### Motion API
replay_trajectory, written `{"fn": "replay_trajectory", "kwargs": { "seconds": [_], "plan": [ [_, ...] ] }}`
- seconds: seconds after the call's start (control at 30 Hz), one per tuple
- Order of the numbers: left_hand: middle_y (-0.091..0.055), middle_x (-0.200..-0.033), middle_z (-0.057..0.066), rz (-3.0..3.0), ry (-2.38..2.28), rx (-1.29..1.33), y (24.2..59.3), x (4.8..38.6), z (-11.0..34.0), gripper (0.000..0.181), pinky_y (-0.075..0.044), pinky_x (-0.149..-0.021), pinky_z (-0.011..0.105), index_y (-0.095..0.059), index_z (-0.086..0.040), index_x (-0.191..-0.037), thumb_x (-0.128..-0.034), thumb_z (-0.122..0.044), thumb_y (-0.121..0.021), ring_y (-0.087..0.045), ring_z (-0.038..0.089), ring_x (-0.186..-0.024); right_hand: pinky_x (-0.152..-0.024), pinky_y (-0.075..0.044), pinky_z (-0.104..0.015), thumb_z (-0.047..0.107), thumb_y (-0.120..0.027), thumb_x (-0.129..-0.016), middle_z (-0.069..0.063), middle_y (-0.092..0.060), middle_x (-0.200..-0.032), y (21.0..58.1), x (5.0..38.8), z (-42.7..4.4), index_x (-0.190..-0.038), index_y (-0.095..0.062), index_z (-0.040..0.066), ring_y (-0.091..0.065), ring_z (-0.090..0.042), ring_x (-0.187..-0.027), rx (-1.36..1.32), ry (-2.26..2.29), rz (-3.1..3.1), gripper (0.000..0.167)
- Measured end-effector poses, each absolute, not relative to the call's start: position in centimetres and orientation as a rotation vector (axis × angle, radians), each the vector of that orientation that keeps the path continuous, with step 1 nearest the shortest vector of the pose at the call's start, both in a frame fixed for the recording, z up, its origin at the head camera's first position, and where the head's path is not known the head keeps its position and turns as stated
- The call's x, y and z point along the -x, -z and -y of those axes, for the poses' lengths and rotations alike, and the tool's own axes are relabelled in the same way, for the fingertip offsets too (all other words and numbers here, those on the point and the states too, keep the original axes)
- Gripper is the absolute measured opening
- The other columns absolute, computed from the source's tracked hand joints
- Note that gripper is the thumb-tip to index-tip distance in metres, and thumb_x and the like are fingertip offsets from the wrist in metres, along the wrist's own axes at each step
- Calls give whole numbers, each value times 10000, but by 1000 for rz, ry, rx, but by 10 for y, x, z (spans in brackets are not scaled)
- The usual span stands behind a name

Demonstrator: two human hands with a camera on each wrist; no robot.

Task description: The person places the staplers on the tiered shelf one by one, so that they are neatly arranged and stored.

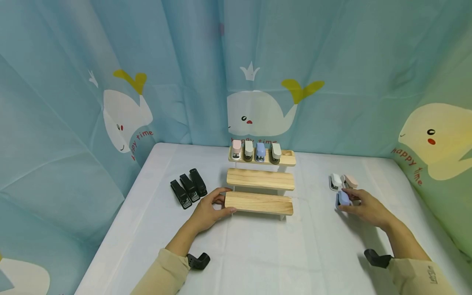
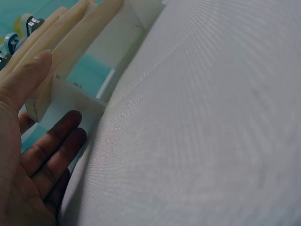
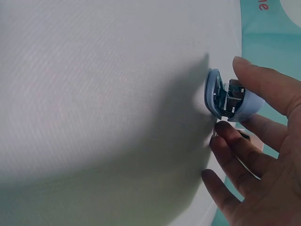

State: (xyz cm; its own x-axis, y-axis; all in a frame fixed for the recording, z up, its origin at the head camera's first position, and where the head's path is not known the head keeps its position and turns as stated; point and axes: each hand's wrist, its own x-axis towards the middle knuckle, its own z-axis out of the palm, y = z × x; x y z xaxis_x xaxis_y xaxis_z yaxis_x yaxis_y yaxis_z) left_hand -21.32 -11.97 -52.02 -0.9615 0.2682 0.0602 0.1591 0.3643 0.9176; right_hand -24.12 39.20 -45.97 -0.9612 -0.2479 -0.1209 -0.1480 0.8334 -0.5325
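Note:
My left hand (image 1: 209,212) holds the left end of the lowest shelf of a three-tier wooden display stand (image 1: 258,203). In the left wrist view the thumb lies along the shelf's front and a finger is partly hidden behind it; the other fingers are spread below. At the right, my right hand (image 1: 370,208) pinches a small blue stapler (image 3: 251,106) between thumb and index finger, low over the white tabletop. Close behind it are a white stapler (image 1: 335,181) and a pink stapler (image 1: 350,181), the pink one partly hidden.
On the top shelf stand several small staplers: a pink one (image 1: 236,149), a blue one (image 1: 260,151) and pale ones (image 1: 275,153). Three black staplers (image 1: 189,189) lie left of the stand. A blue whale-print curtain (image 1: 191,82) surrounds the white table (image 1: 258,254).

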Motion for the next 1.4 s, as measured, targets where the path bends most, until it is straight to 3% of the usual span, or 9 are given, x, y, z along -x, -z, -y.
{"fn": "replay_trajectory", "kwargs": {
  "seconds": [0.3,0.63,1.03,1.4],
  "plan": [
    [-743,-1073,-72,-2512,-1667,-393,517,215,119,619,-477,-983,427,-561,-384,-1410,-864,-411,-850,-664,116,-1047,-775,-414,-308,297,-794,-928,-182,-587,-1143,461,243,-392,-1435,-504,-129,-529,-325,-1044,286,812,-2842,723],
    [-746,-1073,-77,-2502,-1672,-395,518,214,118,617,-473,-983,427,-566,-375,-1409,-863,-420,-849,-667,119,-1051,-757,-455,-266,357,-792,-930,-252,-632,-1221,466,234,-389,-1383,-522,-86,-577,-290,-1051,202,893,-2828,689],
    [-748,-1076,-69,-2511,-1683,-407,523,213,118,605,-477,-969,432,-564,-369,-1416,-878,-419,-836,-666,123,-1051,-809,-471,-344,380,-801,-919,-338,-601,-1292,467,228,-385,-1435,-459,-85,-604,-429,-1142,150,918,-2830,774],
    [-744,-1075,-76,-2530,-1664,-393,523,213,119,609,-477,-979,451,-557,-397,-1414,-874,-438,-835,-668,121,-1058,-808,-477,-291,361,-812,-912,-354,-591,-1327,467,227,-382,-1453,-451,-83,-592,-468,-1196,179,977,-2831,787]
  ]
}}
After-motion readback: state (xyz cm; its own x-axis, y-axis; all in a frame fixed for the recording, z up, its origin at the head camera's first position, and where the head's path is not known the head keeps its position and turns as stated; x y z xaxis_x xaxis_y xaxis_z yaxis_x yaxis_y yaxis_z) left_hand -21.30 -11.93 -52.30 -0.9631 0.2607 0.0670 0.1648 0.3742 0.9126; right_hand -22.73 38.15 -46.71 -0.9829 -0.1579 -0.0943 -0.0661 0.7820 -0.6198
